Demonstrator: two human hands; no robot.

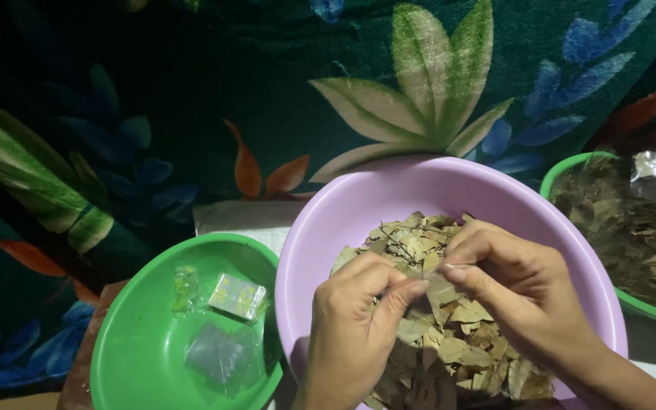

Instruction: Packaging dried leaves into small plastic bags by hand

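My left hand [358, 319] and my right hand [506, 285] meet over a lilac plastic bowl [343, 220] filled with dried bay leaves [465, 342]. Together the fingertips of both hands pinch one dried leaf [436, 287] just above the pile. Thumbs and forefingers are closed on it; the other fingers curl in. The leaves under my hands are partly hidden.
A green bowl [138, 334] at the lower left holds small clear plastic bags [222, 357] and a little box [237, 296]. Another green bowl [563, 171] at the right holds packed bags of leaves [624, 228]. A dark floral blanket [191, 99] lies behind.
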